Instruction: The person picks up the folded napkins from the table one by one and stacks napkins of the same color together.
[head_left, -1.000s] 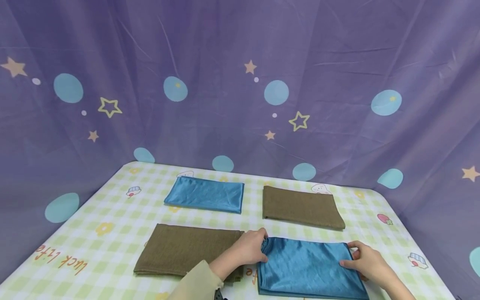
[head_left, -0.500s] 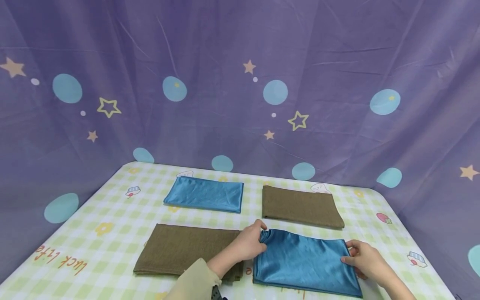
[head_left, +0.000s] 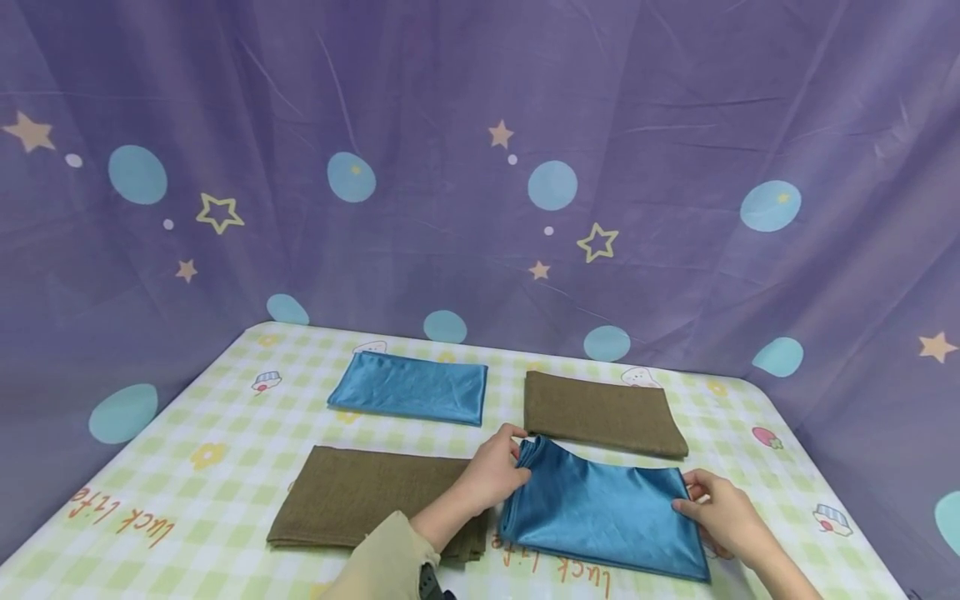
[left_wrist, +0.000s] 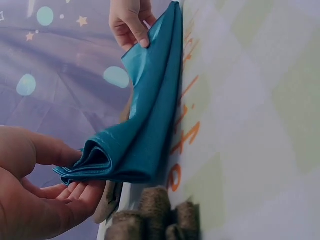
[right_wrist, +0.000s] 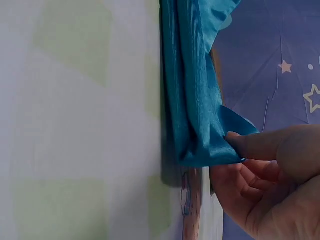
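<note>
the folded blue cloth [head_left: 600, 508] is hanging between the two grips over the near right part of the counter [head_left: 217, 500], its far edge sagging midway. the left grip [head_left: 489, 475] is clamping its far left corner between thumb and fingers; the right grip [head_left: 722, 512] is pinching its right edge by the far right corner. some fingertips are hiding behind the fabric, and whether its near edge is touching the counter, i cannot tell. its long axis is running left to right, the right end slanting nearer, the layered folds facing left.

just left, the near brown cloth [head_left: 367, 500] is lying partly covered by the left sleeve [head_left: 386, 558]; in the left wrist view its folds are blurring. the far brown cloth [head_left: 603, 414] is lying beyond, far right, and the second blue cloth [head_left: 408, 387] far left, both stretching left to right. a purple curtain [head_left: 465, 167] is hanging behind.
</note>
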